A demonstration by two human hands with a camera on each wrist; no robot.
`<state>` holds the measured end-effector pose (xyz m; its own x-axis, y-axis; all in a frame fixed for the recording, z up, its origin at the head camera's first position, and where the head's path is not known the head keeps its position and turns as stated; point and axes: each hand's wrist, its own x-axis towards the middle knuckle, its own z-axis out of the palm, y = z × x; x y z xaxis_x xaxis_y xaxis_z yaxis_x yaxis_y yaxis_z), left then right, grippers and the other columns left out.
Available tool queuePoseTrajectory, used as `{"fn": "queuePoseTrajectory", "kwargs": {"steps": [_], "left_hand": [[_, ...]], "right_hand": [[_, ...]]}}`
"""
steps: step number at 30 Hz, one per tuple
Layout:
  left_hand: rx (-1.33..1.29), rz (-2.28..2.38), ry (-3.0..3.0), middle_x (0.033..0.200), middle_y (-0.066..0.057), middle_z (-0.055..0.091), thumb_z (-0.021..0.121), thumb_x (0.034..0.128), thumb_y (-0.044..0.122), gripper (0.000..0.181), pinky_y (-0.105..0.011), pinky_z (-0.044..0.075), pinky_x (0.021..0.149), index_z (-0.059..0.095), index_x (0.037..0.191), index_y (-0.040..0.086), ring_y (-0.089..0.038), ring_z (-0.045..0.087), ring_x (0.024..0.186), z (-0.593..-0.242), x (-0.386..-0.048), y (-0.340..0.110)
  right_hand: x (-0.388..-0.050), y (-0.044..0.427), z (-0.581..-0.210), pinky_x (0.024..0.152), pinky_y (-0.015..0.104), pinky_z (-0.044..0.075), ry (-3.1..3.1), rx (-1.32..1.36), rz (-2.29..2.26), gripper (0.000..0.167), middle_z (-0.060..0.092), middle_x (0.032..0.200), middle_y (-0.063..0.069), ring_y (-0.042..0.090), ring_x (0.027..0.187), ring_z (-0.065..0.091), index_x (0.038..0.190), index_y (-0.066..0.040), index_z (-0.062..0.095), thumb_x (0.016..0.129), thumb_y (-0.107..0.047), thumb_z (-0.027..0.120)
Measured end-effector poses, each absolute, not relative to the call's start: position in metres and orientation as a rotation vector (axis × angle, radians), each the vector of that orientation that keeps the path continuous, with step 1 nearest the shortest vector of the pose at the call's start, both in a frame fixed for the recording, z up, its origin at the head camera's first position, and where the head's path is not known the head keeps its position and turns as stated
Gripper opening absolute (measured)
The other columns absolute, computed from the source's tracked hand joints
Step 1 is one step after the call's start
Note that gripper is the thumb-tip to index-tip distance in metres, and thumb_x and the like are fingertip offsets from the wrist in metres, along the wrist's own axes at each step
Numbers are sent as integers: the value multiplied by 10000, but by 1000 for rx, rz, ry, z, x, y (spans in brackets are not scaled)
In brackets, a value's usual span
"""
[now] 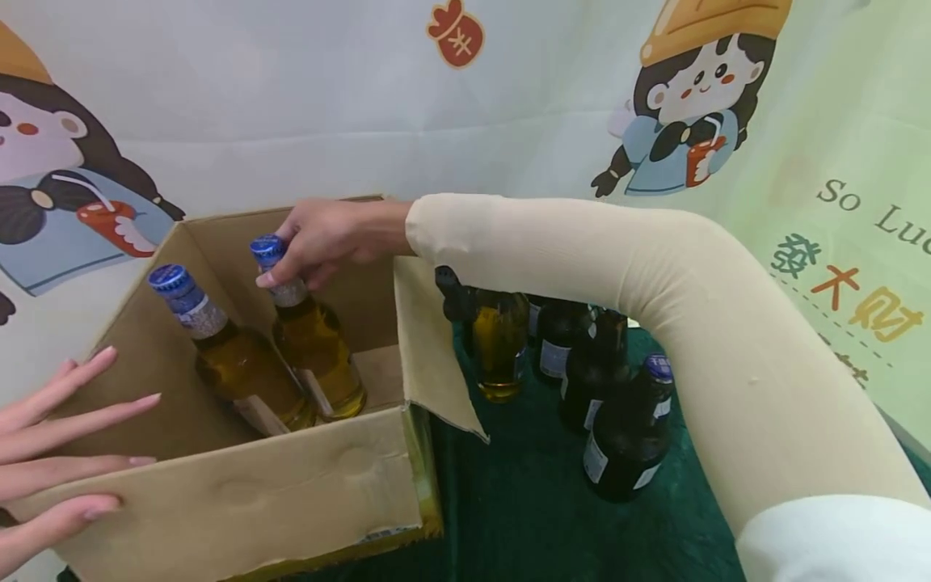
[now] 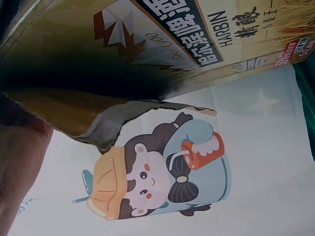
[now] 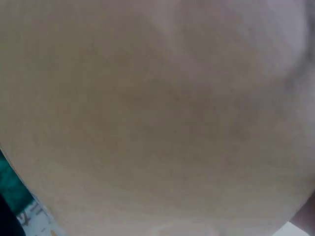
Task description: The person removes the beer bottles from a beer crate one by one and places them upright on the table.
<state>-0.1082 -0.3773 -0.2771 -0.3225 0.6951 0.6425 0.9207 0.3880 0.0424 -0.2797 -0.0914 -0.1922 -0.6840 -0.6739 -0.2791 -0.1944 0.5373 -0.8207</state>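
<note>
Inside an open cardboard box point(image 1: 240, 509), two amber beer bottles with blue caps stand tilted side by side. My right hand point(image 1: 323, 238) grips the neck of the right beer bottle point(image 1: 316, 352), just below its cap. Next to it leans the left beer bottle point(image 1: 236, 364), touched by no hand. At the box's left side, my left hand point(image 1: 44, 471) has its fingers spread and fairly straight by the rim. The left wrist view shows the box's printed outer wall point(image 2: 162, 44) and a torn flap point(image 2: 98, 118), with part of that hand point(image 2: 19, 162) at the edge.
Right of the box, several dark bottles point(image 1: 625, 436) and an amber bottle point(image 1: 500, 347) stand on a green cloth point(image 1: 509, 501). A box flap point(image 1: 432, 347) sticks out toward them. Behind hangs a printed white curtain point(image 1: 327, 97). A blurred tan surface point(image 3: 147, 123) fills most of the right wrist view.
</note>
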Motion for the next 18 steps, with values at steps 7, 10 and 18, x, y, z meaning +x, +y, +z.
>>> {"fn": "queuePoseTrajectory", "kwargs": {"steps": [7,10,18], "left_hand": [[-1369,-550,-2132,1466,10,587,576,1004,487,450,-411,91,1321,813,947,109,-435,272,1523,-278,-109,-378],[-1369,-555,-2133,1465,1,587,580,1003,484,447,-413,91,1321,813,955,106,-437,273,1522,-277,-110,-378],[-1410,-581,-2095,1461,-37,592,584,1013,445,445,-418,100,1319,810,949,67,-440,278,1520,-277,-116,-376]], "right_hand": [[-282,-87,-202,820,258,579,2147,-698,-1170,242,687,1083,-7,116,940,628,1103,-106,742,949,-290,711],[-282,-89,-202,866,295,605,2167,-689,-1205,236,717,1194,-2,126,1063,681,1118,-105,751,943,-260,721],[-274,-86,-187,827,327,633,2319,-586,-1277,302,718,1134,0,137,1044,689,1155,-80,711,950,-303,710]]}}
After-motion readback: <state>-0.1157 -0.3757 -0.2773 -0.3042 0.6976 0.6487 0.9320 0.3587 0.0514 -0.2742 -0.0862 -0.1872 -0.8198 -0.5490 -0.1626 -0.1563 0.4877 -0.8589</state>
